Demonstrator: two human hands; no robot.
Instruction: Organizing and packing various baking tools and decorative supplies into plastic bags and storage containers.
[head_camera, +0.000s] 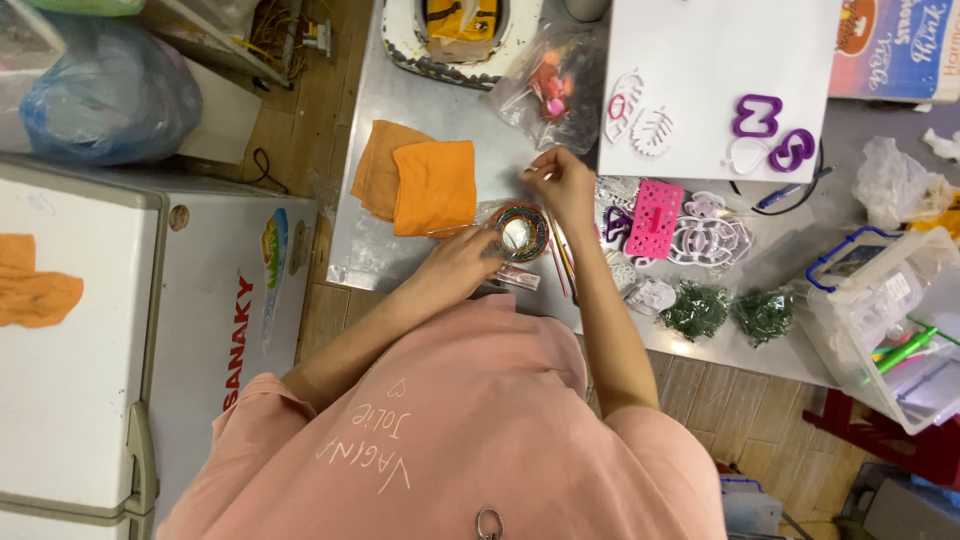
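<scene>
Multicoloured round tin (520, 230) under both hands' (462, 262) pinched fingertips (530, 175).

left hand (455, 268) curled low, right hand (560, 180) raised, fingertips pinched

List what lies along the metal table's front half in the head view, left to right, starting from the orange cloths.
Folded orange cloths → round multicoloured striped tin → pink perforated plastic rectangle → two dark green leafy sprig clumps → clear plastic storage box with blue handles.

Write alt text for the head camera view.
A person in a pink shirt works at a metal table: the left hand touches a round multicoloured roll, the right hand pinches something small above it. Orange cloths lie left, plastic cutters right.
</scene>
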